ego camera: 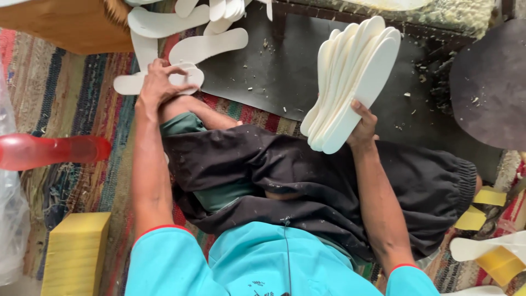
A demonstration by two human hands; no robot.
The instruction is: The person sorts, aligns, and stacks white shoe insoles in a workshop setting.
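My right hand [362,127] grips a fanned stack of white foam insoles [350,82] at its near end, raised over the black mat [274,71]. My left hand [159,85] presses a loose insole [131,83] on the striped rug [71,98]. They look light, bendy and prone to sliding apart; best pinched across the heels.

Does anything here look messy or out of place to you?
Yes, a little. Pale crumbs are scattered over the dark mat, like cutting debris. The loose white insoles above the left hand lie in a criss-crossed heap, while the stack of insoles in the right hand is neatly fanned.
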